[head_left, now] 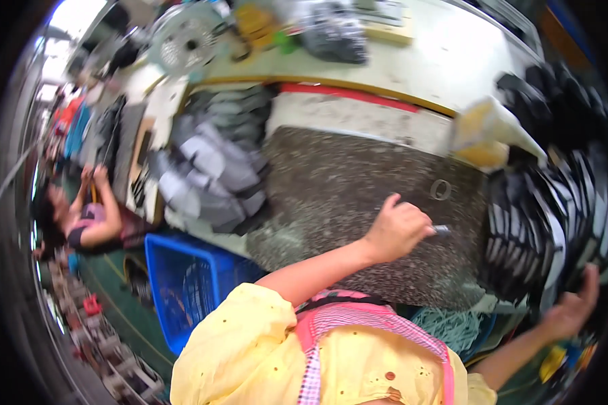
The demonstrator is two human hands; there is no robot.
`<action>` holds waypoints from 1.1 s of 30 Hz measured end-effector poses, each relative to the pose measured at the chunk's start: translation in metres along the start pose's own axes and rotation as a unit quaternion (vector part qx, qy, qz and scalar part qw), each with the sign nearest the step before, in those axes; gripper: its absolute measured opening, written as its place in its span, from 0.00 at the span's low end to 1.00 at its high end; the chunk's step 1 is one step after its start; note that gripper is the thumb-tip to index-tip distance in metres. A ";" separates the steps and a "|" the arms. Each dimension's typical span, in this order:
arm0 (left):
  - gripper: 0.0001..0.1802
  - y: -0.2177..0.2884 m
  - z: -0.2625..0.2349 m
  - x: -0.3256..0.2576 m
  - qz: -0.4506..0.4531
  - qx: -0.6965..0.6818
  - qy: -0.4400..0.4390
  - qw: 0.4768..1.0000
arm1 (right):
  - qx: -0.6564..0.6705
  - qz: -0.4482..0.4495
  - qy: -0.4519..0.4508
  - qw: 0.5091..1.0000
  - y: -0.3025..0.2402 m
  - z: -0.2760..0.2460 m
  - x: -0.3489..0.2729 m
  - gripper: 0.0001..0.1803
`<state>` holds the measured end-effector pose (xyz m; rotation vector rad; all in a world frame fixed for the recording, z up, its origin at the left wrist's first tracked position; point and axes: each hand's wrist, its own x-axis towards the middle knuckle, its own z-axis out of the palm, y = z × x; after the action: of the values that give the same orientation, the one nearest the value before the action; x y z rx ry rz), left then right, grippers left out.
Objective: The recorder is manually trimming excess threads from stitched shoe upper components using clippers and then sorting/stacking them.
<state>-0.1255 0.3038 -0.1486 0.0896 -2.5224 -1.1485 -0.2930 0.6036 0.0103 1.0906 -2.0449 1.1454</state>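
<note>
Over the dark speckled board [331, 196], my left hand [400, 231] has its fingers curled round a small silvery object [441, 230], whose kind is too blurred to make out. A thin pale ring [440, 190] lies on the board just beyond that hand. My right hand [569, 312] is at the lower right, smeared by motion, with fingers stretched out and nothing seen in them. It is nearest to a row of stacked black and grey pieces [520, 236]. Left of the board lies a pile of grey and black flat pieces [216, 172].
A blue plastic basket [159, 290] stands below the table's left side. Pale green strips [449, 327] fill a container by my waist. A fan [186, 44] and a dark bag [334, 34] are at the back. Another person [91, 219] sits at far left.
</note>
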 end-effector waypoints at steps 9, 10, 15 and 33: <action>0.07 -0.036 -0.112 -0.099 -0.126 0.104 -0.180 0.970 | 0.250 0.251 -0.596 0.721 -0.180 0.281 -0.090 0.45; 0.08 -0.044 -0.121 -0.107 -0.123 0.136 -0.231 0.956 | 0.273 0.233 -0.603 0.713 -0.182 0.293 -0.102 0.46; 0.05 -0.074 -0.177 -0.143 -0.071 0.178 -0.150 0.970 | 0.402 0.356 -0.598 0.596 -0.223 0.355 -0.126 0.45; 0.19 -0.201 -0.402 -0.201 -0.221 0.330 0.268 0.878 | 0.283 0.205 -0.451 0.821 -0.267 0.607 -0.109 0.25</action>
<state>0.1853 -0.0764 -0.1163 1.0487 -2.2900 -0.2512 -0.0532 0.0344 -0.2545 1.7895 -2.8462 1.7568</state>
